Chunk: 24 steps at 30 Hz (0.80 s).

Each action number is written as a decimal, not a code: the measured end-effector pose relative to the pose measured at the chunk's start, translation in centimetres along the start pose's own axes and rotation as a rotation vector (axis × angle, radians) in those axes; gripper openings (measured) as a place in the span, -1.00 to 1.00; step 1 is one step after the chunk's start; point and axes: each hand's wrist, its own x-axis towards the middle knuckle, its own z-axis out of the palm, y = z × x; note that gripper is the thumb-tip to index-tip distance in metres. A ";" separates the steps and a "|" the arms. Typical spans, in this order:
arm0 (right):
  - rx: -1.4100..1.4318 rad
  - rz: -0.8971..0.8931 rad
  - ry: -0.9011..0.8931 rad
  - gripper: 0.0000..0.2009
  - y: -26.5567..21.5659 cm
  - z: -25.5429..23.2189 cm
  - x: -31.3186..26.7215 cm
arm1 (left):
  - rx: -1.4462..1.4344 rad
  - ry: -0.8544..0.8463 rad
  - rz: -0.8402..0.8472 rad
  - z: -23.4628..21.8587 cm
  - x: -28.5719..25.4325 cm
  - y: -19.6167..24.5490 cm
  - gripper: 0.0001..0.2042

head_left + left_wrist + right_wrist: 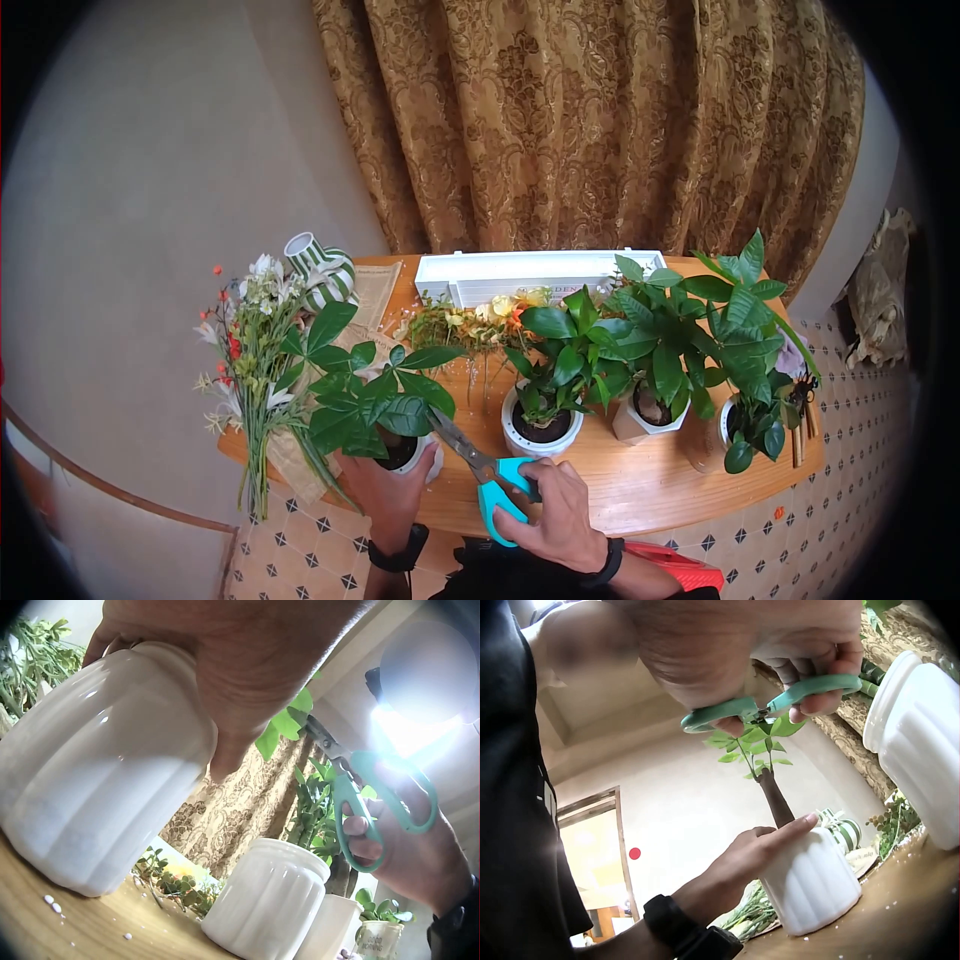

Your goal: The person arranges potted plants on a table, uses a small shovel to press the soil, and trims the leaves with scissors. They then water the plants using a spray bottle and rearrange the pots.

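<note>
A small green plant (375,400) grows in a white ribbed pot (105,765) at the left of the table. My left hand (385,490) grips this pot around its rim, thumb on the near side. In my right hand (562,515) is a pair of scissors (484,466) with turquoise handles, fingers and thumb through the loops. Their blades are spread a little, and the tips reach the edge of a leaf on the plant's right side. In the right wrist view the plant's bare brown stem (776,799) rises from the pot.
Three more potted plants stand to the right, the nearest in a white pot (543,440). Cut flowers (255,350) and a green-striped vase (325,272) lie on the left. Behind are a white planter box (540,270) and a patterned curtain (600,120). White pebbles (52,904) dot the tabletop.
</note>
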 end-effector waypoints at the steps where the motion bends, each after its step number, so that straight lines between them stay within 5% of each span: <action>1: 0.000 0.000 0.000 -0.50 0.1 0.1 -0.1 | -0.003 0.011 -0.003 0.1 -0.1 -0.1 0.00; 14: 0.187 0.155 -0.026 -0.58 0.6 -1.6 0.1 | -0.041 -0.047 -0.003 -0.1 -0.2 -2.5 0.02; 19: 0.330 0.297 -0.054 -0.57 1.5 -2.0 0.0 | -0.423 -0.367 0.011 -1.5 0.2 -5.7 -0.29; 24: 0.362 0.319 -0.098 -0.57 1.8 -2.4 0.2 | -0.218 -0.475 0.221 -2.8 1.2 -9.5 -0.34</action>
